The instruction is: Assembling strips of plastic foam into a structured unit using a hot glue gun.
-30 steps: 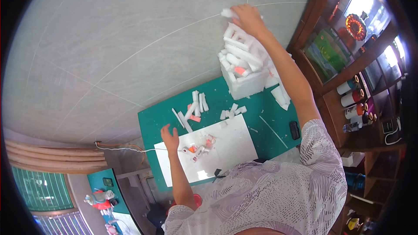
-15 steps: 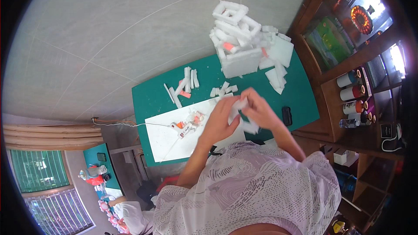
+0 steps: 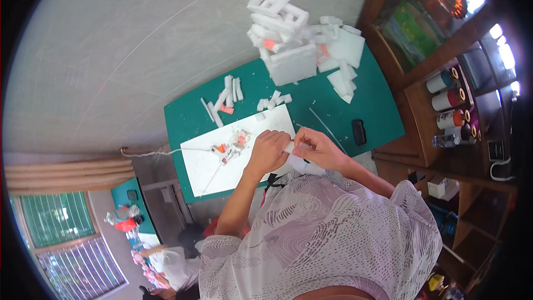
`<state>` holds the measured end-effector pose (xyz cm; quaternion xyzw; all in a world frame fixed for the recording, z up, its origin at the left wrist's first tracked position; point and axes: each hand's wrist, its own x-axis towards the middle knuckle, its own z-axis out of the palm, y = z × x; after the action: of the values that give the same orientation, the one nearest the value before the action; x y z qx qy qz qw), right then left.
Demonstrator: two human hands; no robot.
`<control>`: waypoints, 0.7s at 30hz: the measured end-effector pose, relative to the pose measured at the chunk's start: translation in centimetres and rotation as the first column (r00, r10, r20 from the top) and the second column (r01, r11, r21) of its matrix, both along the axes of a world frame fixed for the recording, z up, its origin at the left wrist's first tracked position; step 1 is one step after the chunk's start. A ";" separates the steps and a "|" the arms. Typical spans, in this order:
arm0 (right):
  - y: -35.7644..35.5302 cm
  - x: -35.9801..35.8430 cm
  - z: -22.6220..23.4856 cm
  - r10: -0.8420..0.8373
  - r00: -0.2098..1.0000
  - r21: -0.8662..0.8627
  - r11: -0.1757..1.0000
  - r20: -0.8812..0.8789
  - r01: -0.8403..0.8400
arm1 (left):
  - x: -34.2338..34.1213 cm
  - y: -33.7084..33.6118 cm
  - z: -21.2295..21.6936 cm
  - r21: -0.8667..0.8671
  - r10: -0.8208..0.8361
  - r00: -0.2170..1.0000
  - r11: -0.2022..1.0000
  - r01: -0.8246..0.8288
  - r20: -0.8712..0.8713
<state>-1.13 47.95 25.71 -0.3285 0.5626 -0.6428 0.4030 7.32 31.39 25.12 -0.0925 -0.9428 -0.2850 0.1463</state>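
Close to my body, over the table's near edge, I hold a white foam frame [image 3: 305,166], partly hidden by my fingers. My left hand [image 3: 268,151] is closed round one side of it, its knuckles up. The fingers of my right hand [image 3: 318,151] pinch the foam at its upper edge. Beneath my left hand lies a white board [image 3: 206,159]. On the board are a white and orange glue gun [image 3: 221,149] and a white power strip [image 3: 227,159], with small scraps beside them.
The green table [image 3: 186,116] carries a tall pile of white foam frames [image 3: 288,61], foam sheets [image 3: 348,47], foam strips [image 3: 227,91], small foam blocks [image 3: 273,100] and a black case [image 3: 359,132]. A wooden cabinet [image 3: 408,128] borders the right. Another person [image 3: 175,266] works at lower left.
The foam frame has come nearer my body and is turned, and my hands have lowered with it. A thin strip on the table now shows beyond my right hand. The view has shifted slightly.
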 end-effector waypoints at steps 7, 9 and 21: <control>1.4 -0.5 -0.5 0.130 0.991 0.050 0.991 -0.029 -0.128 | 0.5 0.1 0.8 0.130 -0.120 0.989 0.986 0.108 0.090; 1.6 -0.8 -0.6 0.133 0.990 0.007 0.991 -0.037 -0.133 | 0.5 0.1 0.9 0.120 -0.120 0.986 0.987 0.107 0.116; 1.1 -1.3 1.5 0.319 0.935 -0.213 0.935 0.157 -0.283 | 0.8 -0.4 5.5 0.224 -0.242 0.969 0.948 0.225 0.055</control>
<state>-2.41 49.05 27.25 -0.3850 0.4019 -0.6514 0.5157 8.08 30.96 30.59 -0.1753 -0.8937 -0.4047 0.0822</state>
